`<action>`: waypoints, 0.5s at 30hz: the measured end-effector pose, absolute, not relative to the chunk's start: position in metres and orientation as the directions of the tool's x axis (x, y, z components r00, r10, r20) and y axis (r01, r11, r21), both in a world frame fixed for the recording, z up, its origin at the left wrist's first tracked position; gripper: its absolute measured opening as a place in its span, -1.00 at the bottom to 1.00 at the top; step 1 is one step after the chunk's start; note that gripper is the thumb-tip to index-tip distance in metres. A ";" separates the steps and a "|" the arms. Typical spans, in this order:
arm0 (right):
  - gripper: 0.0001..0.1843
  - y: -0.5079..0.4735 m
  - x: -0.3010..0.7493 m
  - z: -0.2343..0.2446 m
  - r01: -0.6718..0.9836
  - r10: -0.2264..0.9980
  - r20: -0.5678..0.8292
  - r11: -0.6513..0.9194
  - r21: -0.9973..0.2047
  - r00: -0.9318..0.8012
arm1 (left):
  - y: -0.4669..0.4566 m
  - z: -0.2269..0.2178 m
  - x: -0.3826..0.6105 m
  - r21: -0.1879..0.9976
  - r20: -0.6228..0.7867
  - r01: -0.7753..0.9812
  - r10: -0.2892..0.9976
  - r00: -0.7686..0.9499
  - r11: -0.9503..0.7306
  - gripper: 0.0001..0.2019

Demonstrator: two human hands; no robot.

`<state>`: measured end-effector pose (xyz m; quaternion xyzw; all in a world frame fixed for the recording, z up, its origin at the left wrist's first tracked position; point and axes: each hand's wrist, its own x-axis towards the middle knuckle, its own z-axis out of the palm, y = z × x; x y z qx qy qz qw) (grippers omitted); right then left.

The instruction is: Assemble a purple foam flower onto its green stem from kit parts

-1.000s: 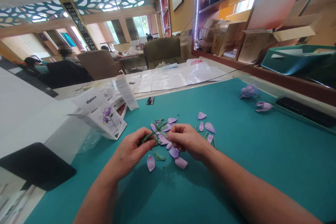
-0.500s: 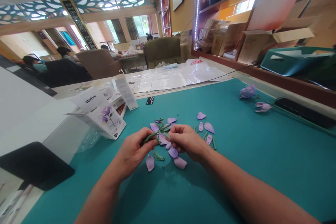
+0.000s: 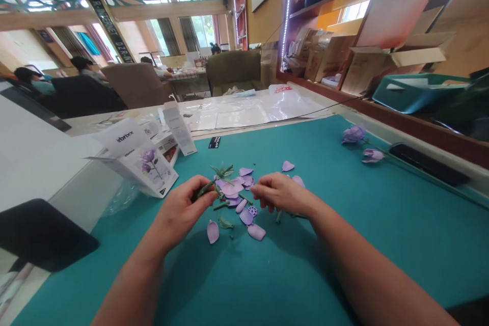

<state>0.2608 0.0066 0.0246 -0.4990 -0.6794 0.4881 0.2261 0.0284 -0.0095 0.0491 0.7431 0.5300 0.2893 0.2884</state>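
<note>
Pinching a slender green leafy stem point(image 3: 222, 172) between close-set thumb and fingertips of the bare left hand point(image 3: 186, 208), over scattered lilac plastic petals point(image 3: 232, 188) on a flat teal mat point(image 3: 263, 280), curling the bare right hand point(image 3: 284, 193) loosely just beside, unclear whether gripping anything.

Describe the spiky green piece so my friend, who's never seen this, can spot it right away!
Find the big teal mat, then the purple petals scattered near its middle. At their left edge, the left hand pinches the spiky green piece, whose narrow leaves fan out. Other green bits lie loose on the mat; this one is held.
</note>
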 end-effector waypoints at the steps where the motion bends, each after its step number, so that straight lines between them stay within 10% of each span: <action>1: -0.70 0.004 0.262 0.026 0.581 0.879 -0.204 0.097 -0.808 -0.430 | -0.008 0.048 0.027 0.740 0.127 0.618 0.957 0.260 -0.266 -0.75; 7: -0.88 -0.019 0.245 0.024 0.789 0.768 -0.201 0.556 -0.261 -0.608 | -0.007 0.047 0.027 0.746 0.113 0.621 0.965 0.238 -0.241 -0.76; 15: -0.82 -0.028 0.233 0.012 0.739 0.718 -0.183 0.667 -0.098 -0.672 | -0.007 0.046 0.028 0.754 0.125 0.607 0.962 0.242 -0.251 -0.75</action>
